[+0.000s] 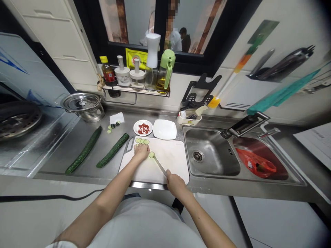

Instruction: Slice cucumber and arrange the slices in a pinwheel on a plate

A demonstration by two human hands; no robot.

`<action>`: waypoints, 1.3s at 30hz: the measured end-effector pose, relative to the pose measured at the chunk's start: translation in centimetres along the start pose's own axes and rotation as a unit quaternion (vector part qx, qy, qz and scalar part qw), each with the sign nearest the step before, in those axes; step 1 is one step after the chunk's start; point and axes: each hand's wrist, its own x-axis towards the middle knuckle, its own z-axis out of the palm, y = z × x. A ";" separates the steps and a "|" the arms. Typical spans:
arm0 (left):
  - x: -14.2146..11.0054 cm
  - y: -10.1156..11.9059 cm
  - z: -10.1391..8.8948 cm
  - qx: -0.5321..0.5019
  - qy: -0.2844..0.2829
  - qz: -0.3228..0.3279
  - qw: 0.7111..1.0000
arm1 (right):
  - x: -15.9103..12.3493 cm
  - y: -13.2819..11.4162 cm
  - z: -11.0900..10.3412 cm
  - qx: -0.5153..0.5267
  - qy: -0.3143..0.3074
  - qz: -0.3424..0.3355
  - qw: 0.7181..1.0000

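My right hand point(176, 183) is closed around the handle of a kitchen knife point(160, 166). The blade points up and left over the white cutting board point(168, 155), its tip touching a single cucumber slice point(151, 154). Left of that slice, my left hand point(141, 152) is low over the board, its fingers bent together; what lies under them is hidden. Just beyond those fingers is an overlapping row of cucumber slices point(142, 141). Two whole cucumbers, one nearer point(113, 150) and one farther left point(84, 150), lie on the steel counter.
Behind the board stand a plate of chopped red pieces point(143, 128) and a square white plate point(164, 129). Cucumber ends point(113, 126) lie by a white tissue point(117, 118). A lidded pot point(84, 106) is at left, a sink point(212, 151) at right, a bottle rack point(134, 90) above.
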 end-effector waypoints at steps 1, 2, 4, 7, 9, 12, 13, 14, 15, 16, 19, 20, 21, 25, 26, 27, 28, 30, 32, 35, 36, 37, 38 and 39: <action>0.0 0.0 0.0 -0.001 0.000 0.000 1.000 | 0.0 -0.1 -0.1 0.000 -0.002 0.001 1.000; 0.0 0.0 0.0 -0.002 0.001 -0.001 1.000 | 0.0 -0.2 -0.1 -0.001 -0.004 0.001 1.000; 0.0 0.0 0.0 -0.003 0.002 -0.003 1.000 | 0.0 -0.3 -0.2 -0.001 -0.006 0.000 1.000; 0.1 0.0 0.0 -0.004 0.000 -0.006 1.000 | 0.3 -0.4 -0.4 0.001 -0.005 -0.004 1.000; 0.1 0.0 0.0 -0.003 -0.001 -0.008 1.000 | 0.5 -0.5 -0.6 0.000 -0.003 -0.009 1.000; 0.2 0.1 0.0 -0.002 -0.003 -0.010 1.000 | 0.8 -0.8 -1.1 -0.003 -0.003 -0.014 1.000; 0.2 0.1 0.0 -0.001 -0.005 -0.011 1.000 | 0.9 -0.9 -1.3 -0.004 -0.004 -0.014 1.000; 0.2 0.1 0.0 -0.001 -0.006 -0.013 1.000 | 1.0 -1.0 -1.5 -0.007 -0.006 -0.013 1.000; 0.2 0.1 -0.1 0.000 -0.008 -0.014 1.000 | 1.1 -1.1 -1.6 -0.009 -0.008 -0.012 1.000; 0.3 0.1 -0.1 0.000 -0.009 -0.015 1.000 | 1.2 -1.2 -1.7 -0.011 -0.009 -0.012 1.000; 0.4 0.2 -0.1 0.001 -0.013 -0.018 1.000 | 1.4 -1.3 -1.8 -0.014 -0.011 -0.013 1.000; 0.4 0.2 -0.1 0.001 -0.014 -0.019 1.000 | 1.4 -1.3 -1.8 -0.014 -0.011 -0.013 1.000; 0.4 0.2 -0.1 0.001 -0.015 -0.020 1.000 | 1.5 -1.3 -1.8 -0.015 -0.010 -0.012 1.000; 0.5 0.2 -0.1 0.004 -0.016 -0.023 1.000 | 1.6 -1.4 -1.9 -0.016 -0.013 -0.007 1.000; 0.6 0.2 -0.1 0.006 -0.016 -0.024 1.000 | 1.6 -1.4 -2.0 -0.017 -0.014 -0.006 1.000; 0.6 0.2 0.0 0.007 -0.016 -0.024 1.000 | 1.5 -1.4 -2.0 -0.018 -0.014 -0.006 1.000; 0.6 0.2 0.0 0.007 -0.017 -0.024 1.000 | 1.5 -1.4 -2.0 -0.019 -0.013 -0.006 1.000; 0.7 0.1 0.0 0.008 -0.020 -0.025 0.999 | 1.2 -1.2 -1.9 -0.021 -0.012 -0.006 1.000; 0.7 0.1 0.0 0.008 -0.021 -0.026 0.999 | 0.9 -0.9 -1.8 -0.022 -0.012 -0.009 1.000; 0.7 0.1 -0.1 0.006 -0.023 -0.025 0.999 | 0.6 -0.5 -1.3 -0.022 -0.015 -0.009 1.000; 0.7 0.1 -0.1 0.005 -0.023 -0.025 0.999 | 0.5 -0.4 -1.2 -0.022 -0.015 -0.008 1.000; 0.7 0.1 -0.1 0.005 -0.023 -0.025 0.999 | 0.5 -0.4 -1.1 -0.022 -0.015 -0.006 1.000; 0.7 0.1 -0.1 0.005 -0.023 -0.025 0.999 | 0.5 -0.4 -1.1 -0.021 -0.015 -0.004 1.000; 0.8 0.1 -0.1 0.005 -0.023 -0.026 0.999 | 0.6 -0.4 -1.1 -0.020 -0.015 -0.004 1.000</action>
